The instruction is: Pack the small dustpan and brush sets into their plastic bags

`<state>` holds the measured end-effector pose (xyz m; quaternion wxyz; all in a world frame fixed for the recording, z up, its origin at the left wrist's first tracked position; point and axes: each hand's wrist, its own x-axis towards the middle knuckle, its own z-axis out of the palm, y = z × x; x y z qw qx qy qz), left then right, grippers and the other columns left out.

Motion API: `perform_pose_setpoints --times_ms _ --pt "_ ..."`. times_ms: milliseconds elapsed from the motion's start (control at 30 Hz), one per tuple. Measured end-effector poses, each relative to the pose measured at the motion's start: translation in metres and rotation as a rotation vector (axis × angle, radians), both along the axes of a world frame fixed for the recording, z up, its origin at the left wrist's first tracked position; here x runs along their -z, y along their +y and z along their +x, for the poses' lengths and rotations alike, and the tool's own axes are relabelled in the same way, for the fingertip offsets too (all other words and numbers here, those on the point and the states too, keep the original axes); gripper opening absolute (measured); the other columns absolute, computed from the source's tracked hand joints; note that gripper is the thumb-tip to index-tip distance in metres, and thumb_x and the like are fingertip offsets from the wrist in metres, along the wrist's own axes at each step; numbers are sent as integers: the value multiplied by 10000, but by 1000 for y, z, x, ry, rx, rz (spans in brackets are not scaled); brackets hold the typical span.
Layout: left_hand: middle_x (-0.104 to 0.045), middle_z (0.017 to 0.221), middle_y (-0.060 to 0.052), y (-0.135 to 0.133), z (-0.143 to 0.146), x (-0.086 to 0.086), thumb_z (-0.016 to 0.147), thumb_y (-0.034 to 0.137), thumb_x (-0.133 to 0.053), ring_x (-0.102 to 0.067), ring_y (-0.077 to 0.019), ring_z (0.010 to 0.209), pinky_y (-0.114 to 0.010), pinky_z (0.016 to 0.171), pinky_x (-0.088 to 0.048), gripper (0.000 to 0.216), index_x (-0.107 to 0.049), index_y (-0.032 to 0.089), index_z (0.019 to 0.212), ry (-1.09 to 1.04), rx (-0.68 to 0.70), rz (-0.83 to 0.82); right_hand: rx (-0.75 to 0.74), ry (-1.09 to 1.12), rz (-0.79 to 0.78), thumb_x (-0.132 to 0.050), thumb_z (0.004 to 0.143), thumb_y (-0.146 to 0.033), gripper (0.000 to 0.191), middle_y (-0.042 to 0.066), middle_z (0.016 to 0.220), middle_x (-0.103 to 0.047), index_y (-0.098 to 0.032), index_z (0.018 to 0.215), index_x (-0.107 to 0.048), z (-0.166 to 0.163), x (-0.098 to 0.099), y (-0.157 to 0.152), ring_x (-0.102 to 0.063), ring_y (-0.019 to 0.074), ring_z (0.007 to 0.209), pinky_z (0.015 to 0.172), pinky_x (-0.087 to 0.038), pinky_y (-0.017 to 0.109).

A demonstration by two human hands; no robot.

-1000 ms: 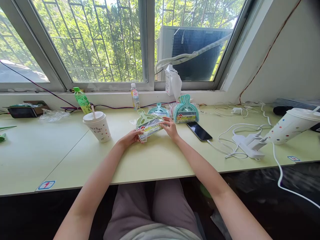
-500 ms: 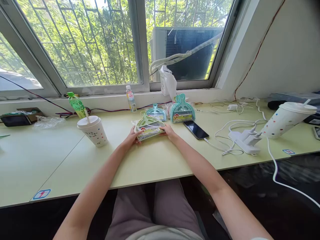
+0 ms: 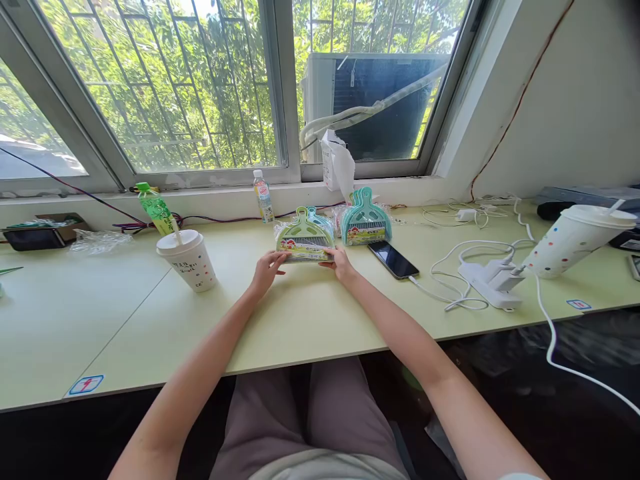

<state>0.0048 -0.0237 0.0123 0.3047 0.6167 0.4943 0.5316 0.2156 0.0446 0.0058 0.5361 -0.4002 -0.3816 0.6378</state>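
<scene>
A light green dustpan and brush set in clear plastic wrap leans back on the table, its labelled lower edge toward me. My left hand holds its lower left corner between thumb and fingers. At the lower right corner, my right hand grips the same set. Just behind it, a blue dustpan set is mostly hidden, with only its top showing. To the right stands a stack of teal dustpan sets, also wrapped and labelled.
A black phone on a white cable lies right of the hands, near a white power strip. A white cup and green-capped bottle stand left. A small bottle stands by the window; another cup is far right.
The green dustpan set has moved back and slightly right, tipped more upright and squared up, and now covers most of the blue set. Both hands have stayed at its lower corners.
</scene>
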Motion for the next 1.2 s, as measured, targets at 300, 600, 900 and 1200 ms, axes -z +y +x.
perform_pose_setpoints --times_ms 300,600,900,1200 --pt "-637 934 -59 -4 2 -4 845 477 -555 -646 -138 666 -272 603 -569 320 -608 176 939 -80 -187 38 -83 -64 79 -602 732 -164 227 9 891 -635 -225 915 -483 -6 -4 -10 -631 144 766 548 -600 257" --pt "-668 776 -38 11 -19 1 696 267 -714 -631 -156 640 -295 553 -572 595 -513 124 1237 -258 -108 -234 -90 -244 161 -586 739 -218 254 4 871 -599 -256 945 -443 -4 -1 -5 -623 169 781 585 -602 304" --pt "-675 758 -28 18 -29 14 691 311 -733 -638 -183 669 -270 548 -517 376 -587 184 1014 2 -166 -241 -55 -532 227 -747 617 -247 500 55 1052 -605 -234 1027 -460 -5 17 8 -619 191 854 655 -576 325" --pt "-645 1057 -94 18 -30 13 814 302 -613 -614 -197 938 -323 800 -522 302 -606 190 1094 143 -265 38 306 -900 208 -737 701 -290 537 163 1141 -633 -159 1169 -509 13 28 51 -602 291 1093 959 -454 440"
